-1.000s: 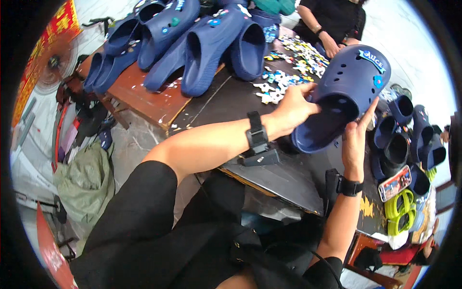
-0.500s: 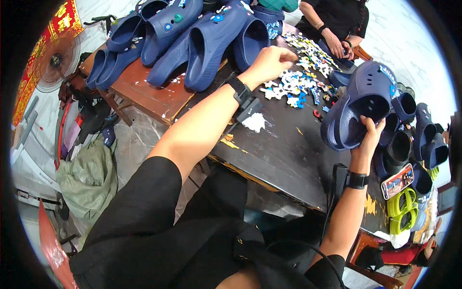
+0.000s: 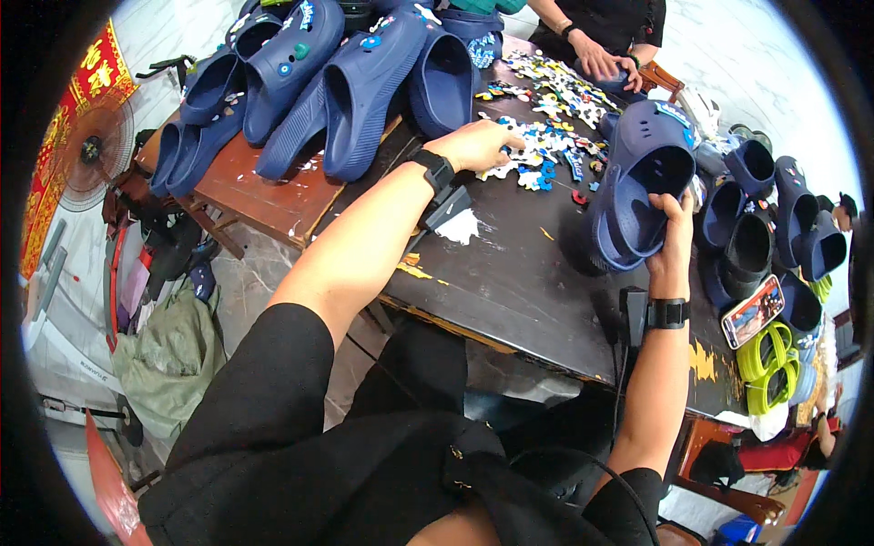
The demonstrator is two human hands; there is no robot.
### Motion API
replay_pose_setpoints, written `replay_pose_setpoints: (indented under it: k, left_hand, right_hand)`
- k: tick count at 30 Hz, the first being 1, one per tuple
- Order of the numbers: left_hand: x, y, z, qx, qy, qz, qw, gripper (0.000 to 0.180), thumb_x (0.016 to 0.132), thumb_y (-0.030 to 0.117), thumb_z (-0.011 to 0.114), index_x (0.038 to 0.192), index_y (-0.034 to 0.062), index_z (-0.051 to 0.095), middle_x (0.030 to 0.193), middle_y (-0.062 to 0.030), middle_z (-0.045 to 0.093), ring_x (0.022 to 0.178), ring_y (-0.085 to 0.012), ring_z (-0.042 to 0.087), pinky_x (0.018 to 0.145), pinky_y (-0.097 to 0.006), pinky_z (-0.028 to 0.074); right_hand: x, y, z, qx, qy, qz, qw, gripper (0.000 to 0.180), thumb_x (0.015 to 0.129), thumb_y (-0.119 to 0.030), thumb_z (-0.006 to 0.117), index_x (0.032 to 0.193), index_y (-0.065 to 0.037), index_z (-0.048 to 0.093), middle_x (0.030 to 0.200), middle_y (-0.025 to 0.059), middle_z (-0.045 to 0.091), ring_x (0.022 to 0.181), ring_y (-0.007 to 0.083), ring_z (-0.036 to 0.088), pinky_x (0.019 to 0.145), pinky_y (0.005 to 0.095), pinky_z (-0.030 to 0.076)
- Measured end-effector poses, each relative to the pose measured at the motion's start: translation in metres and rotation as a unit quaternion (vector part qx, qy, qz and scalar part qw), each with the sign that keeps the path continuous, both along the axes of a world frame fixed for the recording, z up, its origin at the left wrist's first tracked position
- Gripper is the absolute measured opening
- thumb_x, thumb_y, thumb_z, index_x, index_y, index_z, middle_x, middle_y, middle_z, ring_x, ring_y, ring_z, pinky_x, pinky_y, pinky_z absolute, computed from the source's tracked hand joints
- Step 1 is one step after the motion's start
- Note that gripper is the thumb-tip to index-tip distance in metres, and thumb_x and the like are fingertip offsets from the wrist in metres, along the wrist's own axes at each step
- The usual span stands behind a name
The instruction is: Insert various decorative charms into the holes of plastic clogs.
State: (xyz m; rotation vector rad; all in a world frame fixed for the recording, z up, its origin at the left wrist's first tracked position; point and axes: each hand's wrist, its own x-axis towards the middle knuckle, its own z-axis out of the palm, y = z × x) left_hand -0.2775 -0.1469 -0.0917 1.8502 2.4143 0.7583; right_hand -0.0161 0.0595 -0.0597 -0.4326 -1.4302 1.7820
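Observation:
My right hand [image 3: 672, 232] grips a navy clog [image 3: 648, 136] by its rim, thumb inside the opening, and holds it tilted over the table's right side. A pale charm sits near the clog's toe. At the left edge of a loose pile of colourful flat shoe charms [image 3: 546, 150] is my left hand [image 3: 473, 147]. Its fingers are curled in, the tips at the charms. Whether a charm is between them is hidden.
Several navy clogs [image 3: 378, 100] with charms stand on a brown table at the left. More footwear, a phone [image 3: 754, 311] and lime-green sandals [image 3: 767, 364] line the right side. Across the dark table [image 3: 510, 264], another person's hands [image 3: 608, 65] show. A white scrap [image 3: 457, 227] lies nearby.
My left hand has come nearer me, down to the charm pile's left edge. The view has shifted a little. My right hand keeps its hold on the clog, which is now more upright.

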Motion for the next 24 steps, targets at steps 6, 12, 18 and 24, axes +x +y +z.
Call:
replay_pose_setpoints:
  k: [6, 12, 18, 24]
  left_hand:
    - [0.001, -0.005, 0.007, 0.014, 0.056, 0.034, 0.998, 0.04, 0.082, 0.01, 0.068, 0.122, 0.0081, 0.067, 0.101, -0.0213, 0.068, 0.093, -0.0335, 0.067, 0.085, -0.043, 0.051]
    - [0.03, 0.011, 0.027, -0.002, -0.044, 0.038, 0.998, 0.039, 0.08, 0.006, 0.07, 0.119, 0.0078, 0.069, 0.096, -0.019, 0.07, 0.088, -0.0321, 0.069, 0.079, -0.042, 0.054]
    - [0.05, 0.037, 0.024, -0.085, 0.149, -0.072, 0.983, 0.042, 0.072, 0.007, 0.079, 0.113, 0.011, 0.071, 0.097, -0.0158, 0.071, 0.096, -0.0321, 0.068, 0.078, -0.043, 0.053]
    - [0.047, 0.046, 0.032, -0.113, 0.081, -0.038, 0.989, 0.031, 0.075, 0.012, 0.079, 0.105, 0.0098, 0.072, 0.088, -0.0119, 0.072, 0.087, -0.0292, 0.07, 0.076, -0.042, 0.053]
  right_hand:
    - [-0.001, -0.002, 0.001, 0.011, 0.0, 0.006, 1.0, 0.08, 0.072, 0.001, 0.06, 0.146, -0.008, 0.031, 0.112, 0.0116, 0.055, 0.09, 0.0207, 0.06, 0.075, 0.0349, 0.054]
    - [-0.002, -0.006, 0.002, 0.003, 0.017, 0.007, 1.0, 0.084, 0.069, 0.002, 0.059, 0.147, -0.009, 0.031, 0.116, 0.0129, 0.054, 0.091, 0.0225, 0.06, 0.076, 0.0352, 0.055]
    - [-0.002, -0.012, 0.005, 0.025, 0.005, 0.004, 1.0, 0.089, 0.065, 0.005, 0.059, 0.148, -0.01, 0.03, 0.119, 0.0154, 0.055, 0.095, 0.0248, 0.062, 0.08, 0.0361, 0.055]
    - [0.0, -0.024, 0.013, 0.033, 0.014, 0.027, 0.999, 0.1, 0.062, 0.015, 0.052, 0.153, -0.02, 0.026, 0.123, 0.0189, 0.059, 0.101, 0.029, 0.066, 0.081, 0.0371, 0.058]
